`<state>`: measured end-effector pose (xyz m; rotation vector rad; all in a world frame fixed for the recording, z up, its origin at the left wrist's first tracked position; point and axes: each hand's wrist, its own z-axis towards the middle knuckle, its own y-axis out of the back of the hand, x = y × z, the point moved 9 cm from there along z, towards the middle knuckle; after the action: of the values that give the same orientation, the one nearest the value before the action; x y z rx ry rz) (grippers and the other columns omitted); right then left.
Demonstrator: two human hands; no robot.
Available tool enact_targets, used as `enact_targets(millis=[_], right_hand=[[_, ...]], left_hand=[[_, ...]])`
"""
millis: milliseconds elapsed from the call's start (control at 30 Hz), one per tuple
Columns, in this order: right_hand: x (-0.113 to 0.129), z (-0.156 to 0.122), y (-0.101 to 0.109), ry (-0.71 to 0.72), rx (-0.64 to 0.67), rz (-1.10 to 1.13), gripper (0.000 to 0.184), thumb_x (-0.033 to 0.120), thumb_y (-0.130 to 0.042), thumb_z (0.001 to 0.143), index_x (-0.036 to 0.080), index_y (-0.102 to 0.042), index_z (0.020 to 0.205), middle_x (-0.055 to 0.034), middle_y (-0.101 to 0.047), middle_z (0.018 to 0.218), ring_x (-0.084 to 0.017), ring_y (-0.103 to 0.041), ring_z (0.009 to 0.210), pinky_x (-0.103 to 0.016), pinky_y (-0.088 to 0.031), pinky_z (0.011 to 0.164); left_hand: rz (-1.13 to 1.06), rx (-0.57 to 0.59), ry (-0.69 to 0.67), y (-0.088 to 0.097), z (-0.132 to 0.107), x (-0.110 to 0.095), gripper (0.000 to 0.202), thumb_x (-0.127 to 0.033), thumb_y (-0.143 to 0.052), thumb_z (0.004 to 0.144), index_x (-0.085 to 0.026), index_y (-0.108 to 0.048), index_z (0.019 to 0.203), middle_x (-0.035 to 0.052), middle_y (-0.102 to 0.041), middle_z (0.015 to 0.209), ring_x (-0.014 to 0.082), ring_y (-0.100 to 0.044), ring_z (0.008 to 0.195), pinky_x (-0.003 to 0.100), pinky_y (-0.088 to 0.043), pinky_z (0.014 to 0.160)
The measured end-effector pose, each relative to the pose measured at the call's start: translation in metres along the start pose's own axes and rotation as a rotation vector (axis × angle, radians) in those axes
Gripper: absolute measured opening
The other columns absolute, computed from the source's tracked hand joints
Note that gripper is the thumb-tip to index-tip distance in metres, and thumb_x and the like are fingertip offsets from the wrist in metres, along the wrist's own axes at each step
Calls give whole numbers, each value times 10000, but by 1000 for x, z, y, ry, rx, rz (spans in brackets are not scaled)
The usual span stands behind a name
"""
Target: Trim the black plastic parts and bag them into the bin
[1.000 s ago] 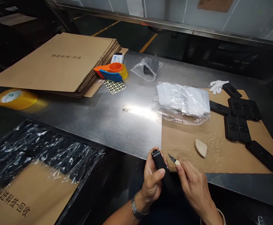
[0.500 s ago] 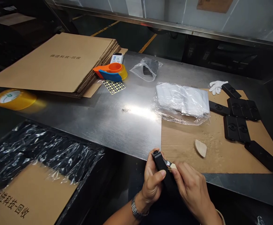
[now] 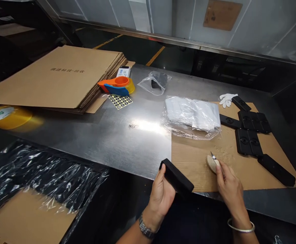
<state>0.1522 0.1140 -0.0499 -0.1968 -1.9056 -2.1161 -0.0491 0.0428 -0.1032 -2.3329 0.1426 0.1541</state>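
My left hand (image 3: 160,195) grips a long black rectangular part (image 3: 179,179), held tilted off the front edge of the table, its far end against my thumb. My right hand (image 3: 229,184) is over the cardboard sheet with its fingers closed on a small knife (image 3: 213,156), the blade pointing up and away. My right thumb touches a beige wedge-shaped pad (image 3: 211,164) lying there. Most of the knife's handle is hidden. Whether my fingers also grip the pad, I cannot tell.
Several black parts (image 3: 248,141) lie right on the cardboard sheet (image 3: 186,159), near a white glove (image 3: 227,100). A plastic-wrapped white bundle (image 3: 192,113) sits behind. Leftward are a bagged black item (image 3: 159,81), a tape dispenser (image 3: 117,84), a sticker sheet (image 3: 119,101) and stacked cardboard (image 3: 61,78).
My right hand with the knife has moved right, away from the black part to the beige pad. My left hand still holds the part, now turned and tilted more to the right.
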Motion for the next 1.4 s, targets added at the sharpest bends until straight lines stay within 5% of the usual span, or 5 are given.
enact_targets(millis=[233, 467, 700, 1267, 1400], right_hand=[[-52, 14, -3, -63, -128, -383, 345, 296, -392, 894, 161, -593, 1139, -105, -534, 788, -214, -509, 664, -314, -369, 545], [-13, 4, 11, 56, -252, -86, 376, 304, -371, 902, 101, -561, 1155, -188, -583, 1018, -293, -521, 927, -441, -428, 750], [50, -19, -36, 50, 301, 629, 400, 379, -380, 920, 128, -495, 1210, -25, -654, 731, -137, -617, 597, -228, -490, 540], [81, 95, 6, 408, 17, 73, 267, 247, -394, 920, 175, -620, 798, -40, -598, 755, -147, -546, 730, -236, -397, 670], [93, 129, -9, 510, 23, -36, 218, 141, -413, 892, 154, -625, 938, -76, -631, 892, -164, -545, 841, -251, -405, 749]], left_hand=[[21, -153, 97, -2, 4, 5, 292, -204, -341, 922, -103, -581, 1055, 79, -691, 826, 176, -661, 781, 328, -512, 794], [31, -150, 68, -3, 4, 7, 289, -213, -424, 900, -94, -535, 1139, 135, -670, 1005, 228, -639, 951, 398, -509, 856], [23, -123, 83, -4, 2, 18, 287, -195, -441, 893, -81, -527, 1142, 153, -651, 1058, 222, -616, 1012, 345, -507, 882], [546, 146, 688, 11, -15, 108, 374, -371, -513, 824, -20, -570, 943, 171, -685, 771, 200, -671, 605, 263, -485, 556], [903, 361, 223, -41, 9, 56, 247, -325, -517, 812, -102, -619, 845, 75, -655, 630, 97, -536, 420, 177, -301, 390]])
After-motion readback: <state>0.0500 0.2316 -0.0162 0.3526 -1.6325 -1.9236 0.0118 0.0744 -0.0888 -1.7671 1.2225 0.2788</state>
